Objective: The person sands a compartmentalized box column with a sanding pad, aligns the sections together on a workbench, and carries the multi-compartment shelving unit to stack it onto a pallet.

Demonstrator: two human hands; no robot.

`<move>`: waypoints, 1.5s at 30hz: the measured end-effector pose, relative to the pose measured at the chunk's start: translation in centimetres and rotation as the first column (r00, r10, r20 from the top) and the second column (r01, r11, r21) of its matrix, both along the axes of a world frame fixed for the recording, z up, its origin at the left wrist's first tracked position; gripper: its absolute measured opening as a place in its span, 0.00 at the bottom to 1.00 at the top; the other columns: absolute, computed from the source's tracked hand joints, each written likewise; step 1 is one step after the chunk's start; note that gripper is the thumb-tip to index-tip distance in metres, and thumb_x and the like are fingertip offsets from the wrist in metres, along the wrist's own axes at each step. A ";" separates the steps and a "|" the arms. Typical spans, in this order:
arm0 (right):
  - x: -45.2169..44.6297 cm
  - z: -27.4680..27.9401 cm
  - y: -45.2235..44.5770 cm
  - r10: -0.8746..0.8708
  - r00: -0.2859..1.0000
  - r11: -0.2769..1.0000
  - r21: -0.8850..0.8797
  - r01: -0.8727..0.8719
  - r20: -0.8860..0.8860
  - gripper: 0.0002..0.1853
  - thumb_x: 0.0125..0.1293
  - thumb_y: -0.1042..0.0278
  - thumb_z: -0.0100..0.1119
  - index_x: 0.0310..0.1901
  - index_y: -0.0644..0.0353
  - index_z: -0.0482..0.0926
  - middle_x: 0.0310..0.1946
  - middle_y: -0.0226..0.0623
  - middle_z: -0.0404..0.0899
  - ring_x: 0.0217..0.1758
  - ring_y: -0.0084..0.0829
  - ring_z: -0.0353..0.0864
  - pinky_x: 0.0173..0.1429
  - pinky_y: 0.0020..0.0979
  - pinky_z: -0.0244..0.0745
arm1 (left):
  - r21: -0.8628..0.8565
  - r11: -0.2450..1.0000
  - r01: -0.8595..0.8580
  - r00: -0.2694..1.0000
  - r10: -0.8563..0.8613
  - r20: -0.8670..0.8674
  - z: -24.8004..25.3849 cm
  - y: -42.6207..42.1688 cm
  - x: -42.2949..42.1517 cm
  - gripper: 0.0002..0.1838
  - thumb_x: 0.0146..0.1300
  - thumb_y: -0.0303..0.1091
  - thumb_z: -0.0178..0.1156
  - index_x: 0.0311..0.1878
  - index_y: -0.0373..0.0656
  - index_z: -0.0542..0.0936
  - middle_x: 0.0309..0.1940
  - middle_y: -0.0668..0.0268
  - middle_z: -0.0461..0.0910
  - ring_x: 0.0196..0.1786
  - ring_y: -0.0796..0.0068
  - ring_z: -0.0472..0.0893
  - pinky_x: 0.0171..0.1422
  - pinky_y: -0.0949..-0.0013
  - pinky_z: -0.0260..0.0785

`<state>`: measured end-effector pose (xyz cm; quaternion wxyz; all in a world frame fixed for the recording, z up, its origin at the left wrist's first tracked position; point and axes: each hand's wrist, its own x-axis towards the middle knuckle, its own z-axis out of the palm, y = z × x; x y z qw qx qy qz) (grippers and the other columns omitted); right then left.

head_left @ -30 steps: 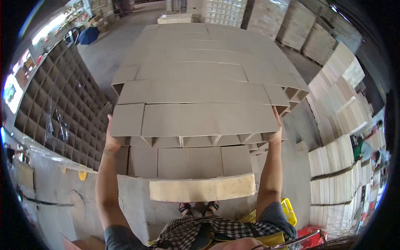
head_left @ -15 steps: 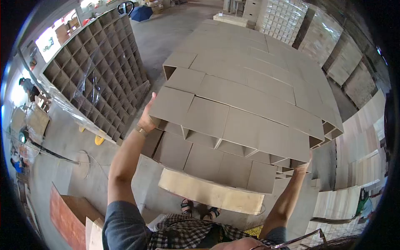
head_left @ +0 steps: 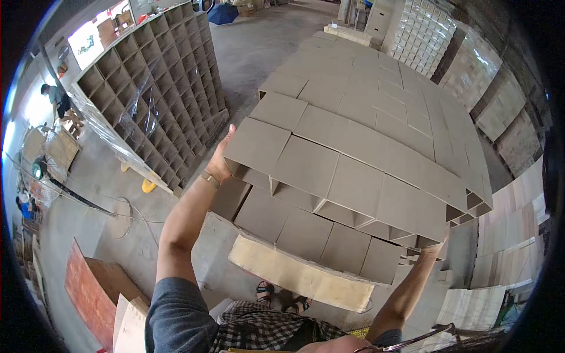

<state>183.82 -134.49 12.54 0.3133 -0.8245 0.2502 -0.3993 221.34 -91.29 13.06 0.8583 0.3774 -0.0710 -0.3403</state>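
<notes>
A row of grey-brown open-ended board boxes (head_left: 303,162) spans the space between my two hands at the near edge of a large stack. My left hand (head_left: 221,162) presses against the row's left end, its thumb side showing and other fingers partly hidden. At the right end, my right hand (head_left: 435,247) grips the row's lower corner, with most of its fingers hidden. Below, a lower layer of similar boxes (head_left: 259,213) juts towards me. Further rows (head_left: 365,97) of boxes lie behind, their tops fitted close together.
A pale wooden board (head_left: 294,273) edges the stack near my feet. Left stands a film-wrapped pallet of open boxes (head_left: 159,88). A reddish panel (head_left: 85,288) leans at lower left. Pale boards (head_left: 509,217) are piled at right. Another person (head_left: 56,100) is at far left.
The view has swung a little, so the stack and surroundings sit slightly lower and further right. Both hands remain at the ends of the same row.
</notes>
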 end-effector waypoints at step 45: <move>-0.3 -0.1 4.1 -0.075 0.829 0.687 0.631 -0.359 0.554 0.28 0.66 0.49 0.31 0.60 0.63 0.59 0.60 0.40 0.58 0.64 0.34 0.55 0.67 0.34 0.42 | 0.037 0.987 0.155 0.970 -0.160 0.186 -1.1 1.2 6.7 0.36 0.59 0.63 0.37 0.55 0.37 0.65 0.48 0.61 0.71 0.51 0.69 0.71 0.56 0.66 0.63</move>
